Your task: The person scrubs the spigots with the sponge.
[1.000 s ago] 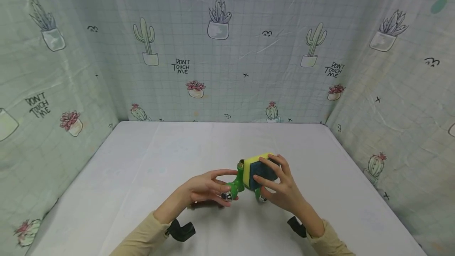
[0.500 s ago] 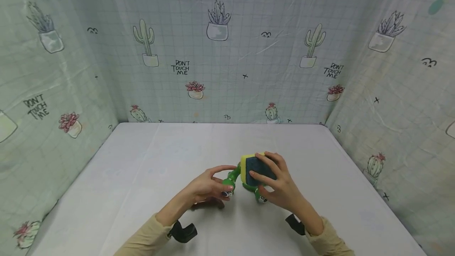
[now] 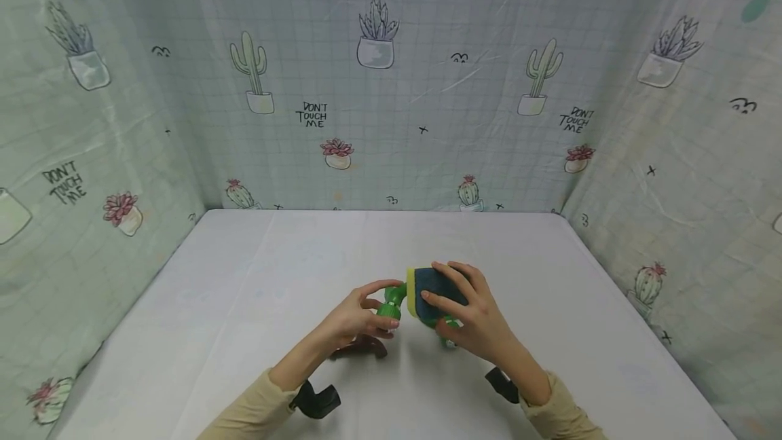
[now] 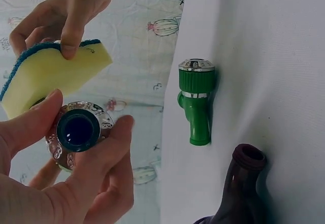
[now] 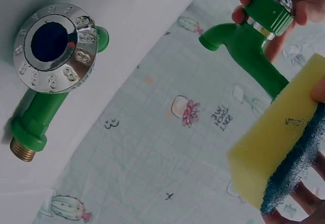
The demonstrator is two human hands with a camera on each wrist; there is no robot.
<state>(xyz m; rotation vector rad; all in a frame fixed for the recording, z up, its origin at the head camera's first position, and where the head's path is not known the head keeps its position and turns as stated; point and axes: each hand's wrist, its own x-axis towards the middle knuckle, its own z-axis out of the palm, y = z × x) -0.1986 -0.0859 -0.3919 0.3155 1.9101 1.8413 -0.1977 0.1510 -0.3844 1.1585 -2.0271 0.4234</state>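
Observation:
My left hand [image 3: 354,319] grips a green tap [image 5: 254,51] by its ridged green handle with a silver top, its spout showing in the right wrist view. With my right hand [image 3: 481,314] I hold a yellow sponge [image 5: 277,127] that has a dark blue scouring side. The sponge's yellow side lies against the far end of the tap's body and hides that end. Below, a second green tap [image 4: 197,115] with a silver cap and a brass threaded end lies on the table. Beneath my left hand a dark brown curved piece with a round open end [image 4: 238,183] rests there too.
The white table [image 3: 293,250] stretches to a back edge against a cactus-print cloth [image 3: 391,121], which also hangs along both sides. Black wrist-camera mounts [image 3: 316,399] jut out below both wrists.
The held tap has turned in my left hand, its silver top no longer facing the head camera. My right hand has moved slightly left with the sponge, now over the tap's end.

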